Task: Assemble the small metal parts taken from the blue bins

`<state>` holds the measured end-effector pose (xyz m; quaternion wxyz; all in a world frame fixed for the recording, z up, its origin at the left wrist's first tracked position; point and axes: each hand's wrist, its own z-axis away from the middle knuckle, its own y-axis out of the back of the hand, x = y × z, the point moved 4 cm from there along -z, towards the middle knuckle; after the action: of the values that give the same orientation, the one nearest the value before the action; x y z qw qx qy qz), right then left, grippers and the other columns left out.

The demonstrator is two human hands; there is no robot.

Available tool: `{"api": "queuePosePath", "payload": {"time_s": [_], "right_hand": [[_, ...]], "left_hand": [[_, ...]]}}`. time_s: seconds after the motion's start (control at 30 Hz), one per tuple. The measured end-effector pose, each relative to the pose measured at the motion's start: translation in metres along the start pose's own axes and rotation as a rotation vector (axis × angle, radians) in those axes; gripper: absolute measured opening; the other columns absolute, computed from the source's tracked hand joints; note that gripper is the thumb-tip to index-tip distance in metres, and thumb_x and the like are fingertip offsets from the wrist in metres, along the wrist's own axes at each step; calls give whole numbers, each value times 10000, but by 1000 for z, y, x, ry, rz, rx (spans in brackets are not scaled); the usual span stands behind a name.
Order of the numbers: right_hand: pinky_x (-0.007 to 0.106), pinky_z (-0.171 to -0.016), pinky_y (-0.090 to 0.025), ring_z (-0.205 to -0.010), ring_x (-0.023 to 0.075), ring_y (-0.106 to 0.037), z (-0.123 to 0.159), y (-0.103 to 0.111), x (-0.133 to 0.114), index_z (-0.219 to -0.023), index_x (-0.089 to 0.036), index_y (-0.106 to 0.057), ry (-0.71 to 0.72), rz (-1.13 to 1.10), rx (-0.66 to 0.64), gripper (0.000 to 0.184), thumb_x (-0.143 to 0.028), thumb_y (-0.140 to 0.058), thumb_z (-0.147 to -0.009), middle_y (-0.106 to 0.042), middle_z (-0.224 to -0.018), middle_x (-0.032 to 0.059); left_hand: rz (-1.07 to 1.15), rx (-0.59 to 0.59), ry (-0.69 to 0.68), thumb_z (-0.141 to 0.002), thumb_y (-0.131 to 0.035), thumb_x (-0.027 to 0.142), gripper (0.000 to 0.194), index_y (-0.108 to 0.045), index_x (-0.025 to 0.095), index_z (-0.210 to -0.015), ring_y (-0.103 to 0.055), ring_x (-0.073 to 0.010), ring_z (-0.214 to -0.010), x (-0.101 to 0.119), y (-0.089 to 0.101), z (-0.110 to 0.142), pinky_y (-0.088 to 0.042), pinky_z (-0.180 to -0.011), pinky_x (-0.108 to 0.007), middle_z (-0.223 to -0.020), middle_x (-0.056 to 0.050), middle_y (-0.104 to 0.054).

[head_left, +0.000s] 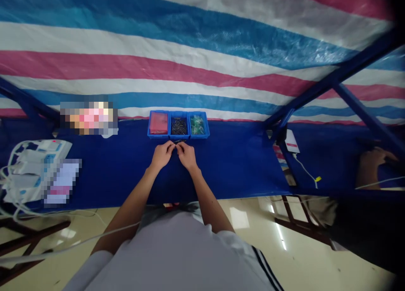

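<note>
My left hand (162,154) and my right hand (186,154) meet over the blue table, fingertips pinched close together. A small, dark, thin piece (180,141) shows at the fingertips of both hands; its exact kind is too small to make out. Just beyond stand three blue bins side by side. The left bin (158,136) contains flat red pieces (158,123). Many thin dark pieces (179,126) fill the middle bin (179,137). In the right bin (199,136) lie green and clear plastic-looking pieces (197,124).
A white power strip (57,146) with cables and a blurred phone-like screen (63,181) occupy the left side. Blue frame bars (303,90) rise at right, near a white device (291,141) on a cable. Another person's arm (368,168) is at far right. Striped sheeting (190,50) hangs behind.
</note>
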<state>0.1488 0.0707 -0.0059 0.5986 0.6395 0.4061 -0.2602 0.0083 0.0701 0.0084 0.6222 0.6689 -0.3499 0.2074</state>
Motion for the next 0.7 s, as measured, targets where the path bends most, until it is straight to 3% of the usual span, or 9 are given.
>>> {"api": "queuePosePath", "payload": {"time_s": [0.7], "right_hand": [[220,-709,-414,-724,155,-638,3,-1,2,-906,-210,-682,54,-18,5,242,-289,-471,-994,-703,-807,17]], "left_hand": [[-39,26,-41,-981,-474,330,270,-703,204,-916,-646,-162,-654,-9,0,5,-411,-652,-233,-770,-27,-726]]}}
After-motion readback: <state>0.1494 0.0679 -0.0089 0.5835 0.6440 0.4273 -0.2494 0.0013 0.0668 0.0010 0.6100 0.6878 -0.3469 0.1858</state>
